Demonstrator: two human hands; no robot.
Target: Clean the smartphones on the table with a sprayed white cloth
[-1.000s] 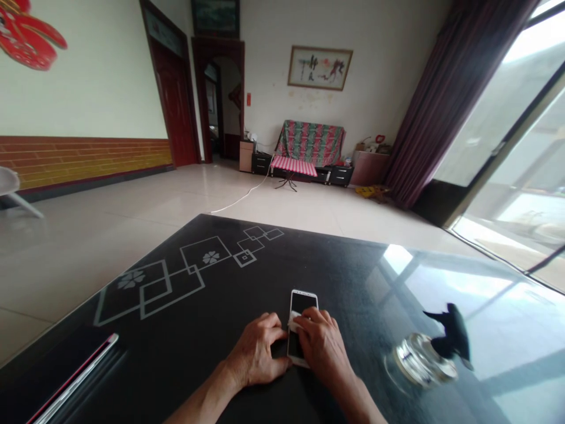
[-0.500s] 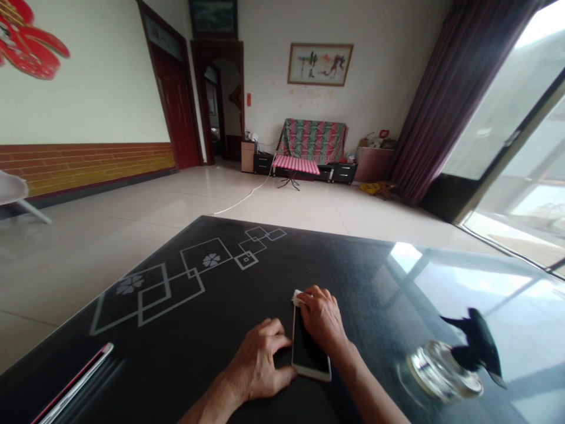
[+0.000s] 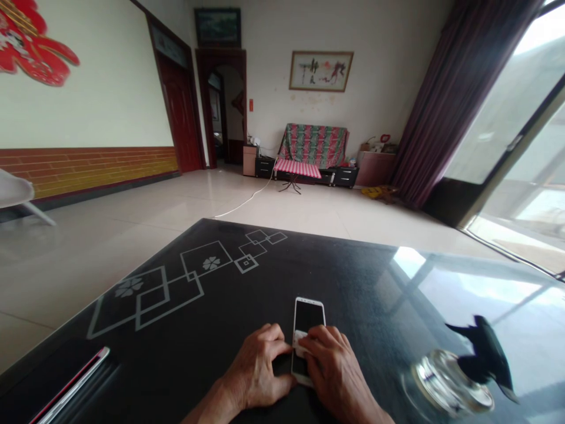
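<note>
I see the phone [image 3: 309,315] lying flat, screen up, close to the near edge of the black glass tabletop [image 3: 362,282]. My left hand [image 3: 258,368] grasps nothing. It lies loosely curled against the phone's left edge, bracing it. My right hand [image 3: 333,374] pinches a small white wipe [image 3: 301,343] onto the lower screen. On glass this slick, I judge a hard push could skid the phone away from the brace. A glass ashtray [image 3: 450,386] sits near right, well apart, and a second flat device [image 3: 70,386] lies near left. Neither hinders the hands.
</note>
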